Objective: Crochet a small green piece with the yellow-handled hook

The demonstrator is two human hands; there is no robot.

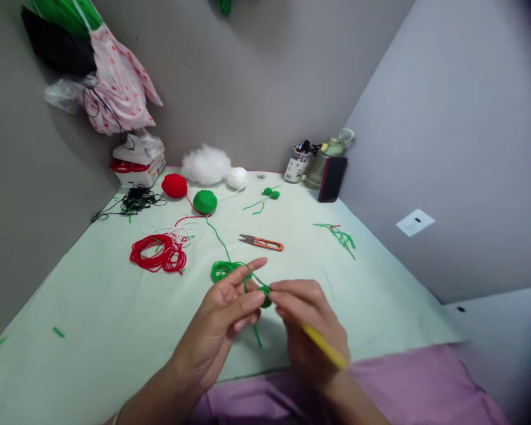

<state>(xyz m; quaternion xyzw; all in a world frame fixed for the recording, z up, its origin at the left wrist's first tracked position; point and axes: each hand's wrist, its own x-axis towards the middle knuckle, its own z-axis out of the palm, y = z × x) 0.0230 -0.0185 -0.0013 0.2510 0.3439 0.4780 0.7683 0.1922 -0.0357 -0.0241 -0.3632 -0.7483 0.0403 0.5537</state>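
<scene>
My left hand (230,307) pinches a small green crocheted piece (265,298) between thumb and fingers, its index finger raised with green yarn running over it. In my right hand (314,324) is a crochet hook with a yellow handle (323,345); its tip meets the green piece and is hidden by the fingers. A short green tail hangs below the piece. Behind my left fingers lies a loose coil of green yarn (223,270), from which a strand leads back to a green yarn ball (205,202). Orange-handled thread snips (262,242) rest on the table beyond my hands.
Left on the pale green tabletop (115,330) lie a red yarn coil (157,254), black yarn (137,200) and a red ball (174,185). White stuffing (206,165), a white ball (237,177), small green pieces (271,193), a bottle (317,171) and a phone (333,179) stand behind.
</scene>
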